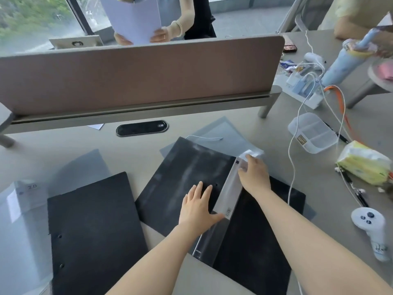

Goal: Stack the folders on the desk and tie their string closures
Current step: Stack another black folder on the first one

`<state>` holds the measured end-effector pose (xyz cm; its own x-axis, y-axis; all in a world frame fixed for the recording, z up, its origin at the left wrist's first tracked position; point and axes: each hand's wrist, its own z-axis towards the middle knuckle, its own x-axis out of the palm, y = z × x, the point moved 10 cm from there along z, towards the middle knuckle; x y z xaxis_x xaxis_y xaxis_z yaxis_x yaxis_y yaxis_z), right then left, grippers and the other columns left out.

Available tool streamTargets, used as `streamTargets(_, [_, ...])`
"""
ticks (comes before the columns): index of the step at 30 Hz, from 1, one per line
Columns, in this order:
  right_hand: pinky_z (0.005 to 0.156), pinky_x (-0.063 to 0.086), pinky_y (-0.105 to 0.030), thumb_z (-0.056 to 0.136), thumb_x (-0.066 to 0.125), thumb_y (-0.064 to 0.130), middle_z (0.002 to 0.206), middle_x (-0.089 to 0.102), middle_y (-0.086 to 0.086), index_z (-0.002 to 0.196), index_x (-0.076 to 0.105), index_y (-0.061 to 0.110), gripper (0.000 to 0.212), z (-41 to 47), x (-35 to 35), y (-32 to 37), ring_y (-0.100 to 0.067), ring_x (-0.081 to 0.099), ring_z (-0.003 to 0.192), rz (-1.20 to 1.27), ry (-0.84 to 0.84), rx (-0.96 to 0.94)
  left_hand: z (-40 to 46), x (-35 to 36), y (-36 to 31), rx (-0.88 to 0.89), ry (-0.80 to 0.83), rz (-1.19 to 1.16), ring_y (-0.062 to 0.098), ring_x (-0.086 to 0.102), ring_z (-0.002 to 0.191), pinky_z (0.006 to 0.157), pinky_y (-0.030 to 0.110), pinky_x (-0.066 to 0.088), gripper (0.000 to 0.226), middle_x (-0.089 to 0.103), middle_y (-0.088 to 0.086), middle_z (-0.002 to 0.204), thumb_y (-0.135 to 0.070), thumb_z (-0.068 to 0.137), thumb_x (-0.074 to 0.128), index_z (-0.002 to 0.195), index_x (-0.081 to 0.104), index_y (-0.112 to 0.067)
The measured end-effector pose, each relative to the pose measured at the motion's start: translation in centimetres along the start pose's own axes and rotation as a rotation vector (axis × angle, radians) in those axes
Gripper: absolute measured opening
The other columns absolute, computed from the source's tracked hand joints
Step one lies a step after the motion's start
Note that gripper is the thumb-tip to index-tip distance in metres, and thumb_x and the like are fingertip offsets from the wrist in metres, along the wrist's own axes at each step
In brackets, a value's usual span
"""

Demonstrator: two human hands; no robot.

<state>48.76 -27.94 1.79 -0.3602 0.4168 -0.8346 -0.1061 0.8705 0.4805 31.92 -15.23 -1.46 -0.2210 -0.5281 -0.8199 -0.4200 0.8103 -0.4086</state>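
A big black folder lies open on the grey desk, right in front of the person. It has a clear strip down its middle, like a spine. The left hand lies flat on the left half of the folder with its fingers spread out, and the thumb touches the clear strip. It holds nothing. The right hand is at the top end of the strip. Its fingers curl over a shiny clear flap there, but I cannot tell if they pinch it or just press on it. A thin white string lies just past the far edge of this folder, on top of a see-through grey sheet. A second black folder lies shut on the left, apart from the open one, so the folders are not stacked. More see-through covers sit at the far left edge. On the right side of the desk are a clear plastic box, a pack of tissues, white cables and a white controller. A brown divider stands across the back of the desk.
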Motion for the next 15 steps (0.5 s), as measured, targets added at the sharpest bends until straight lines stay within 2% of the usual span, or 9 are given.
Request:
streamTargets(9, [0.096,0.039,-0.044,0.095,0.043,0.033,0.127,0.055,-0.012,0.12,0.058,0.016,0.034,2.1,0.6,-1.0,-0.031,0.046,0.119,-0.197,0.021,0.047,0.3,1.1,0.4,-0.001,-0.004,0.07,0.026,-0.003,0.152,0.123,0.046,0.006,0.092,0.001,0.003,0.166,-0.065,0.082,0.056,0.155,0.014,-0.03])
streamTargets(13, [0.088,0.039,-0.043,0.091,0.046,0.034,0.107,0.056,-0.007,0.095,0.054,0.02,0.017,2.5,-0.1,-0.5,-0.029,0.048,0.106,-0.128,-0.008,0.059,0.1,1.1,0.6,0.004,-0.012,0.06,0.026,-0.003,0.152,0.123,0.046,0.007,0.091,0.0,0.002,0.166,-0.064,0.082,0.056,0.155,0.013,-0.029])
streamTargets(15, [0.088,0.038,-0.043,0.09,0.046,0.035,0.1,0.056,-0.004,0.09,0.051,0.019,0.017,2.6,-0.4,-0.2,-0.028,0.051,0.099,-0.063,-0.013,0.061,-0.2,0.9,0.5,0.011,-0.02,0.054,0.026,-0.003,0.152,0.123,0.045,0.007,0.091,0.0,0.002,0.166,-0.063,0.082,0.056,0.155,0.013,-0.029])
